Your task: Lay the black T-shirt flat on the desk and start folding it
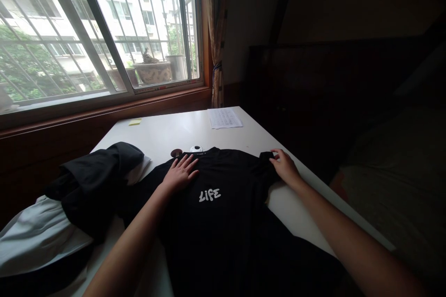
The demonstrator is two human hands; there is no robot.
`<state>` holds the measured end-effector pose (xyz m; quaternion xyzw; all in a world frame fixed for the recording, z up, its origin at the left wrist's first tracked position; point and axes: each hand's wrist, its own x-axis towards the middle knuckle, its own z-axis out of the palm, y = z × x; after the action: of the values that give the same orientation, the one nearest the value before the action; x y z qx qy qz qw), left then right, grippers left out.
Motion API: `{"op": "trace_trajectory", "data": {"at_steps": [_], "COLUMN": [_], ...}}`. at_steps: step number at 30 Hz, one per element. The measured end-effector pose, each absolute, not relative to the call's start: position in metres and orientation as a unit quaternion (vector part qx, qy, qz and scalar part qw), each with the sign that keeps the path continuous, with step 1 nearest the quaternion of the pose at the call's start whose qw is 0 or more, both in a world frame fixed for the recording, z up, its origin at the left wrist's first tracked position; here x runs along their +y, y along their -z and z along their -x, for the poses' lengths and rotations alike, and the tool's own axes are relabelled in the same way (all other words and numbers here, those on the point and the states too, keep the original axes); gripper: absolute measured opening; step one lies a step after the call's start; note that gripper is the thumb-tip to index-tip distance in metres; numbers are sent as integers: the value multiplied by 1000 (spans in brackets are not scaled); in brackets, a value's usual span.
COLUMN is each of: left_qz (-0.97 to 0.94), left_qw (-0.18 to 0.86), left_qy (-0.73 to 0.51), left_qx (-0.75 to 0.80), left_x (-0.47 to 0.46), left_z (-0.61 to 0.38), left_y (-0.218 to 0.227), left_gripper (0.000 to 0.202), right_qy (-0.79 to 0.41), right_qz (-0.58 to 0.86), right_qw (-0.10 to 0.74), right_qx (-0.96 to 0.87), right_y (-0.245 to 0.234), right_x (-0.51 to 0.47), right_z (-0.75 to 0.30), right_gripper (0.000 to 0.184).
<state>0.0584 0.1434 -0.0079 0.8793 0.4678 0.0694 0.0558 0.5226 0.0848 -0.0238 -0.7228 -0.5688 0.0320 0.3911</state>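
A black T-shirt with white "LIFE" lettering lies spread on the white table, collar toward the window. My left hand rests flat on the shirt's upper chest, fingers apart, just below the collar. At the shirt's far right shoulder, my right hand pinches the sleeve edge between its fingers.
A heap of black and white clothes lies at the left of the table. A printed sheet, a yellow sticky note and two small round objects sit toward the window. Dark furniture stands beyond the table's right edge.
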Motion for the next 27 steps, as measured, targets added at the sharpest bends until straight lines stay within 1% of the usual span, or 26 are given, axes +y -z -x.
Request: {"op": "trace_trajectory", "data": {"at_steps": [5, 8, 9, 11, 13, 15, 19, 20, 22, 24, 27], "left_qz": [-883, -888, -888, -886, -880, -874, -870, -872, -877, -871, -854], "left_qw": [66, 70, 71, 73, 74, 72, 72, 81, 108, 120, 117], "left_qy": [-114, -163, -184, -228, -266, -293, -300, -291, -258, -245, -244], "left_qx": [451, 425, 415, 397, 386, 381, 383, 386, 391, 409, 445], "left_x": [144, 141, 140, 136, 128, 113, 55, 34, -10, -54, -104], "left_z": [-56, -53, -51, -46, -40, -34, -22, -18, -11, -2, 11], "left_y": [11, 8, 6, 1, -5, -12, -25, -27, -27, -21, -6], "left_gripper": [58, 56, 54, 50, 45, 39, 28, 25, 22, 30, 47], "right_qy": [27, 44, 22, -83, -209, -305, -392, -404, -425, -446, -452], "right_qz": [710, 708, 708, 708, 692, 665, 619, 612, 605, 608, 623], "right_qw": [367, 346, 331, 277, 224, 183, 142, 140, 146, 175, 256], "right_qx": [-601, -614, -623, -644, -653, -657, -665, -665, -657, -633, -585], "right_y": [13, -3, -10, -24, -38, -48, -56, -57, -58, -58, -57], "right_x": [81, 60, 49, 25, -2, -28, -70, -78, -91, -102, -113], "right_z": [-503, -487, -482, -472, -463, -456, -446, -444, -440, -441, -448], "right_gripper": [34, 25, 22, 22, 27, 35, 54, 56, 55, 50, 46]}}
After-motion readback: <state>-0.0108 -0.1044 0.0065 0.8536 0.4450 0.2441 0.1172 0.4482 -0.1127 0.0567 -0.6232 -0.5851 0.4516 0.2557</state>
